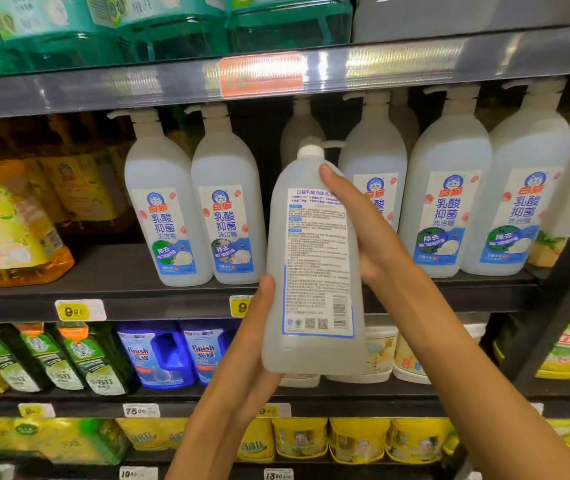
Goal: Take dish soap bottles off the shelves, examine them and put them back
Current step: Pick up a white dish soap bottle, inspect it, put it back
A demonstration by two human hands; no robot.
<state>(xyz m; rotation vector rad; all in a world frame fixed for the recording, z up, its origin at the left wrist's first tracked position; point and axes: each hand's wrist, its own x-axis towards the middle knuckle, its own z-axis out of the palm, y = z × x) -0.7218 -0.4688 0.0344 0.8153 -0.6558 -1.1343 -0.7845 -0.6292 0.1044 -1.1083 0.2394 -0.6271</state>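
We hold the dish soap bottle [314, 268] off the shelf, back label toward us: left hand [252, 344] cups its base, right hand [363, 230] wraps its shoulder; behind it, returning it could topple the neighbouring bottles [373, 174] flanking the gap

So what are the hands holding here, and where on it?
A white dish soap bottle, back label facing the camera. The left hand grips its lower left side; the right hand grips its upper right side.
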